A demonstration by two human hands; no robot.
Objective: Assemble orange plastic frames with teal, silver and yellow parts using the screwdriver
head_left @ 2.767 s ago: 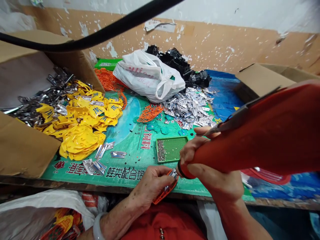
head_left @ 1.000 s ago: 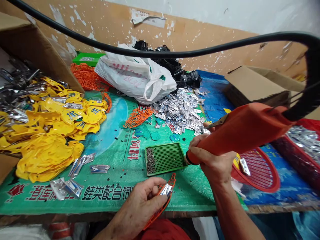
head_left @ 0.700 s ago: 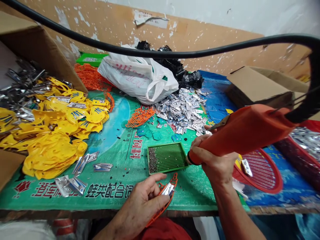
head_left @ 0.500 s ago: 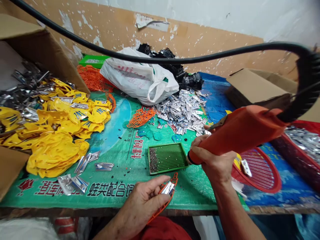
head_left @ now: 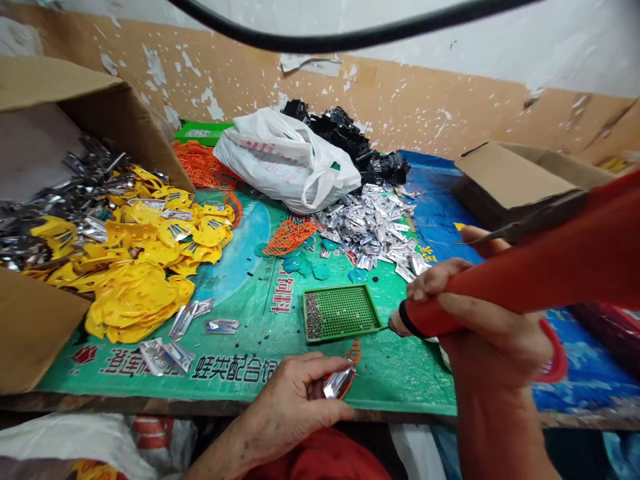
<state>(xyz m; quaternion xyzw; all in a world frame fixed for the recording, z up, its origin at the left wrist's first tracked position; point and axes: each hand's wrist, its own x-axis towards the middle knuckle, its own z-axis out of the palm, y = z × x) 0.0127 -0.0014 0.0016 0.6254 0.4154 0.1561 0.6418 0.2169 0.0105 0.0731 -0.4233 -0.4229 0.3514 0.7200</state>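
Observation:
My left hand (head_left: 305,390) pinches an orange plastic piece (head_left: 354,351) with a shiny silver plate (head_left: 338,381) lying on it, near the table's front edge. My right hand (head_left: 480,317) is wrapped round a red power screwdriver (head_left: 460,293). Its tip points left, beside the right end of a green perforated tray (head_left: 345,313). Small screws (head_left: 314,316) are heaped at the tray's left end. The screwdriver stands apart from the silver plate.
Yellow parts (head_left: 140,293) spill from a cardboard box (head_left: 35,327) on the left. Behind the tray are silver plates (head_left: 375,223), a white bag (head_left: 285,157) and black parts (head_left: 340,130). Another box (head_left: 515,180) stands at right. A black cable (head_left: 310,43) hangs overhead.
My right hand and the screwdriver have moved right and nearer the camera. My left hand has tilted the silver plate slightly. The view has shifted, and the cable appears higher.

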